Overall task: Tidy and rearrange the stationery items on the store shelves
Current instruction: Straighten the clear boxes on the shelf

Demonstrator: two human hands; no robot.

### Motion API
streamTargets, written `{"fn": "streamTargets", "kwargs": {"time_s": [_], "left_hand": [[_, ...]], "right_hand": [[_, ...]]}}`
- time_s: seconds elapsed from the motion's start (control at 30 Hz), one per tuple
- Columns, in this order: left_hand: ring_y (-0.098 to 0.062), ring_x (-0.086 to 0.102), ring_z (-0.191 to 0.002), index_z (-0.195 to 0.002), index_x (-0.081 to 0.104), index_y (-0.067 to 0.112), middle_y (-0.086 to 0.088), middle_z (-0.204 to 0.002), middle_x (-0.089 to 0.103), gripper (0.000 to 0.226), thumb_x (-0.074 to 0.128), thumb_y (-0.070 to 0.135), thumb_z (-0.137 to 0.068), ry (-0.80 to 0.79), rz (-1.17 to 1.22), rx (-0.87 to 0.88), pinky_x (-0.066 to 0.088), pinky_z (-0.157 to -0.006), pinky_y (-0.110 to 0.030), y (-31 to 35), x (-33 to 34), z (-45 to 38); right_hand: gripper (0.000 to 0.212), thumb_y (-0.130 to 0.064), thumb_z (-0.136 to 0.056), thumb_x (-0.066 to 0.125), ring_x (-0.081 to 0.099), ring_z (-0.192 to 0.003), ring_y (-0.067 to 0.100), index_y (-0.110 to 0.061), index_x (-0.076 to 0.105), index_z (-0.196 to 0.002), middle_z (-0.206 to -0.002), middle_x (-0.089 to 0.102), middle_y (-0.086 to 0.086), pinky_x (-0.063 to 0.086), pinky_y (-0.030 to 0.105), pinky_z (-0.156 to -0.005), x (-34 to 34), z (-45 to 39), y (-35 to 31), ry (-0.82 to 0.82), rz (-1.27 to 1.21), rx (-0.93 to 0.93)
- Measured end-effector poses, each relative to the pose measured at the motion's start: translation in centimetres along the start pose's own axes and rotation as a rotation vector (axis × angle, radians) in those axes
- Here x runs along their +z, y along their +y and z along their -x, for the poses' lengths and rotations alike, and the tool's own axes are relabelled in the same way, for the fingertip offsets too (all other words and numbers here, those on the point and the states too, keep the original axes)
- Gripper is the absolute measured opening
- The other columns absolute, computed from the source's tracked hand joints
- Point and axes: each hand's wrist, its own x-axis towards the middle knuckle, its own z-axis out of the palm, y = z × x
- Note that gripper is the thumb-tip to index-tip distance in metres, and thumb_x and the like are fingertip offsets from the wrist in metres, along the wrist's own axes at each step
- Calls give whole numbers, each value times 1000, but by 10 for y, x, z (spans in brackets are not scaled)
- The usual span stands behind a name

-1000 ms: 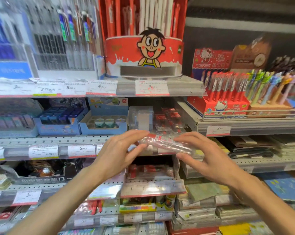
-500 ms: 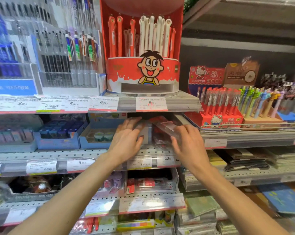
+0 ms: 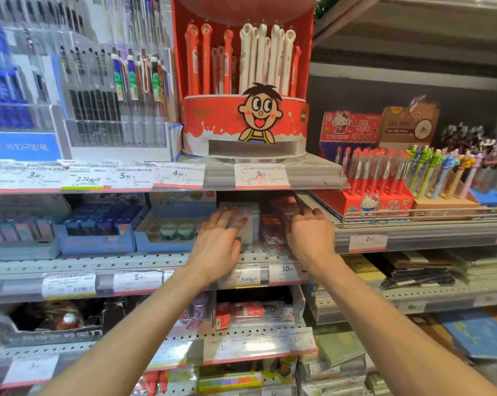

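Observation:
Both my hands reach into the second shelf (image 3: 144, 262), under the red cartoon pen display (image 3: 245, 130). My left hand (image 3: 217, 244) lies with fingers spread against the front of a clear plastic box (image 3: 252, 224). My right hand (image 3: 310, 235) is just right of it, fingers curled over the clear packet of red stationery (image 3: 273, 224), which lies on a stack of similar packets. The back of the stack is hidden in shadow.
Blue trays of erasers (image 3: 96, 232) and tape rolls (image 3: 170, 232) sit left of the box. Price tags (image 3: 248, 277) line the shelf edges. Red character pens (image 3: 375, 181) stand on the right-hand shelf; notebooks (image 3: 418, 275) lie below.
My hands carried the clear packet up from in front of the shelf edge and in onto the second shelf. The left hand moved off the packet onto the clear box.

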Motion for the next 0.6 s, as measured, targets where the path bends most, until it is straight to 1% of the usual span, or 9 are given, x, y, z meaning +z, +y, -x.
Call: {"fn": "streamTargets", "kwargs": {"time_s": [0.07,0.13,0.17,0.23,0.3,0.4,0.5,0.57,0.6], "left_hand": [[-28,23,-145,-145,45,23,-5,-156,34,52,47,20,-93,0,6,-2,31,-114,-49,-1,1,0],[-28,23,-145,-145,45,23,-5,-156,33,52,47,19,-93,-3,25,-4,30,-115,-50,-2,2,0],[-28,22,-145,-145,46,23,-5,-156,33,52,47,18,-93,-3,41,-6,30,-115,-52,-2,2,0],[-29,23,-146,-144,47,22,-5,-156,35,52,48,17,-92,5,79,-6,30,-114,-55,-2,2,0],[-29,24,-145,-144,48,22,-5,-155,37,51,47,17,-92,20,112,-3,31,-114,-54,-2,2,1],[-29,29,-144,-140,52,20,-5,-152,42,47,49,18,-93,62,170,15,32,-114,-50,-3,1,3],[-27,37,-138,-131,60,16,-6,-146,49,39,54,19,-93,129,210,36,36,-111,-46,-3,-2,9],[-24,42,-132,-128,61,17,-4,-141,52,34,56,21,-95,176,243,22,36,-110,-39,-3,-4,18],[-21,44,-130,-129,60,18,-2,-139,53,34,57,22,-95,193,266,8,35,-108,-32,-3,-5,24]], "right_hand": [[15,-16,-82,66,62,-99,32,-7,75,-90,-95,73,14,51,36,-78,2,0,0,-20,16,12],[15,-19,-82,67,62,-98,33,-6,75,-85,-92,73,15,51,36,-76,3,1,0,7,11,17],[20,-23,-86,65,61,-100,34,-5,75,-86,-94,73,16,51,37,-77,2,2,0,16,-3,18],[33,-32,-93,55,59,-107,35,-5,74,-96,-105,72,16,49,38,-85,3,2,1,38,-51,10],[37,-35,-96,49,56,-112,35,-7,71,-108,-116,69,15,47,39,-94,2,2,6,64,-162,5],[37,-34,-95,51,55,-115,33,-11,66,-120,-123,65,13,45,40,-100,0,7,14,83,-355,-50],[37,-36,-94,55,56,-116,24,-17,64,-124,-124,65,5,44,37,-102,-1,17,23,96,-518,-120],[35,-35,-95,57,56,-116,16,-18,64,-124,-121,64,0,43,33,-102,-3,28,28,110,-630,-156],[33,-34,-95,58,56,-113,12,-19,64,-124,-119,63,-3,44,29,-100,-4,35,31,111,-684,-166]]}}
